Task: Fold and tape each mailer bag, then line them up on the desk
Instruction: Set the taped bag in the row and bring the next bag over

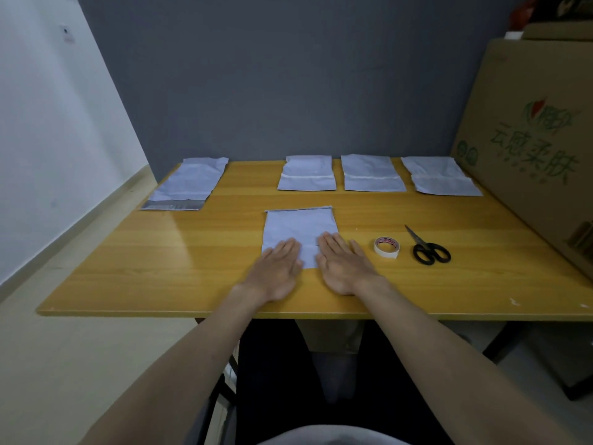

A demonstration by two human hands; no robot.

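A pale blue mailer bag (300, 224) lies flat in the middle of the wooden desk (160, 258). My left hand (278, 268) and my right hand (344, 264) press on its near edge with straight fingers. Three folded, taped mailer bags sit in a row at the back: one (307, 174), a second (372, 173) and a third (439, 176). An unfolded mailer bag (189, 184) with a grey strip lies at the back left. A roll of tape (387, 247) and black-handled scissors (428, 247) rest to the right of my right hand.
A large cardboard box (529, 149) with green print stands along the desk's right side. A grey wall runs behind the desk, a white wall on the left. My legs and a chair are below the desk's front edge.
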